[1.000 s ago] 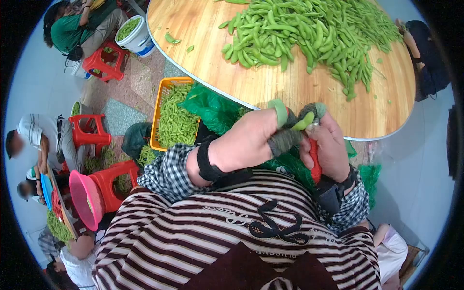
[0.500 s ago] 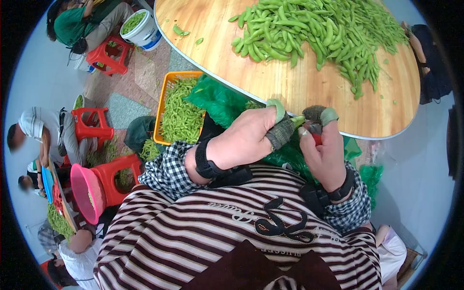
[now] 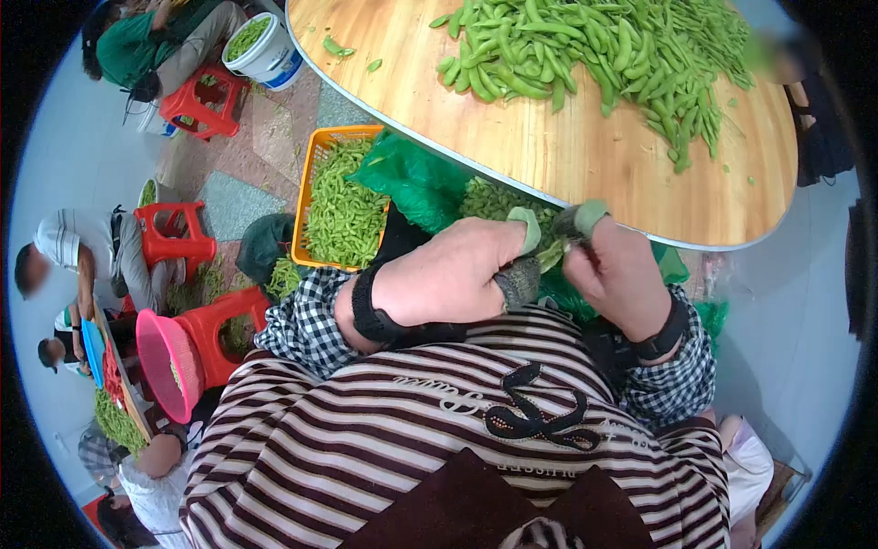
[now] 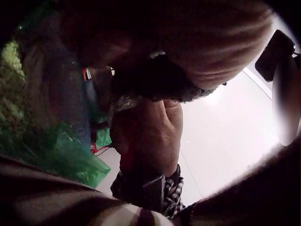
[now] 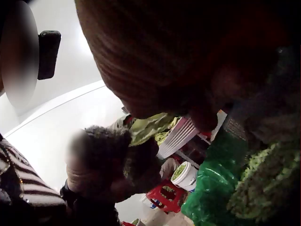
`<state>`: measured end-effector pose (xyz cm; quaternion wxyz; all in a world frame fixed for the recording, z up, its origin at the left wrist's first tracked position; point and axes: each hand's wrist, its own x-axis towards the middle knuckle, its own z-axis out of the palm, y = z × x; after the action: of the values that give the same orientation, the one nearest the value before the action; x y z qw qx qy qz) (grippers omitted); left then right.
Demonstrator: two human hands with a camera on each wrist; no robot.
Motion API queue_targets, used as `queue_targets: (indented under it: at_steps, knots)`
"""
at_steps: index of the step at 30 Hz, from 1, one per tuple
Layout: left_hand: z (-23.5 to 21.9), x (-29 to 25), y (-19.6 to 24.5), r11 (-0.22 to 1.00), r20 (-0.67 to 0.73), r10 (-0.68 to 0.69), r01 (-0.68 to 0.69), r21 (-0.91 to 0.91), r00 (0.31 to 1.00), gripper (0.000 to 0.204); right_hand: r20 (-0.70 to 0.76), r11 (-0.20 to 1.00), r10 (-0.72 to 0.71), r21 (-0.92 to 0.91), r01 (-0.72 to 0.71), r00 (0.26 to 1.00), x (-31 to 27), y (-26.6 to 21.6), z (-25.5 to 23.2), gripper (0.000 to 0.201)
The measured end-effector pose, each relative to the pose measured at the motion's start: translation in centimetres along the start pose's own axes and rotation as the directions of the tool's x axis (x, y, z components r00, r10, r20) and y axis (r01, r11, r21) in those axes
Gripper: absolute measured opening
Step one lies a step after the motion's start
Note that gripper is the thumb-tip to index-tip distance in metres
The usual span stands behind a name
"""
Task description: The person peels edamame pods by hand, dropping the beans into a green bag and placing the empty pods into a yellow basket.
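In the head view my left hand (image 3: 448, 274) pinches one end of a green soybean pod (image 3: 551, 254) between thumb and fingers. A pale green band wraps its thumb, and dark knitted covers sit on the fingers. Opposite it, my right hand (image 3: 626, 279) is curled in at the pod's other end, with similar covers. The right wrist view shows the pod (image 5: 150, 128) stretched between both hands, looking flat and creased. Right below the hands lies a green plastic bag (image 3: 412, 183) with shelled beans (image 3: 503, 201) in it.
A heap of soybean pods (image 3: 594, 55) lies on the round wooden table (image 3: 412, 101) in front. Left of me stand a yellow crate (image 3: 300, 215) of pods, a pink basin (image 3: 157, 366), red stools (image 3: 215, 339) and a white bucket (image 3: 279, 64). Several people sit around.
The hands parted slightly around a pod, then came close again, with the pod between them now duller. A red thing by the right palm has gone from sight. The head view shifted a little.
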<state>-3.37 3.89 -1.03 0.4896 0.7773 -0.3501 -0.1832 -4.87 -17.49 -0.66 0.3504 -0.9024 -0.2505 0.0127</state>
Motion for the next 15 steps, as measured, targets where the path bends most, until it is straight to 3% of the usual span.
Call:
queue_targets:
  at_steps: [2,5,7,9,11,12,13,14,15]
  knots:
    - [-0.6,0.0,0.0,0.999,0.002,-0.038,0.038,0.038,0.999,0.016,0.016,0.981,0.192,0.028,-0.192,0.981,-0.3,0.2,-0.3,0.019]
    - [-1.2,-0.5,-0.7,0.991,-0.028,0.034,-0.030,0.130,0.999,0.016,-0.037,0.991,0.134,0.023,-0.133,0.990,-0.3,-0.7,-0.7,0.017]
    - [-2.5,-1.4,0.3,0.991,-0.069,-0.068,0.075,0.109,0.995,0.015,0.039,0.989,0.140,-0.059,-0.137,0.989,-0.3,-1.4,-1.9,0.018]
    - [-3.8,-3.1,-0.1,0.974,-0.167,-0.152,0.177,0.141,0.974,0.019,-0.026,0.991,0.111,-0.068,-0.113,0.993,-1.0,-0.5,-2.4,0.019]
    - [-4.7,-5.0,-1.6,0.961,-0.360,-0.236,0.271,0.049,0.903,0.023,-0.062,0.980,0.158,-0.115,-0.164,0.985,-0.9,0.3,-4.2,0.019]
    - [-5.4,-6.1,-1.6,0.909,-0.427,-0.347,0.412,0.066,0.835,0.026,-0.202,0.970,0.146,-0.163,-0.180,0.969,-0.9,1.7,-5.2,0.018]
    - [-6.5,-7.9,-3.6,0.796,-0.450,-0.502,0.598,0.093,0.739,0.017,-0.334,0.959,0.121,-0.205,-0.197,0.935,-0.7,3.0,-6.2,0.019]
    - [-7.2,-8.6,-3.6,0.652,-0.513,-0.554,0.725,0.222,0.655,0.022,-0.347,0.906,0.242,-0.253,-0.339,0.906,-0.4,4.0,-7.3,0.019]
    - [-7.6,-10.5,-5.8,0.563,-0.593,-0.458,0.732,0.383,0.662,0.029,-0.366,0.832,0.357,-0.294,-0.470,0.860,0.2,5.0,-8.2,0.019]
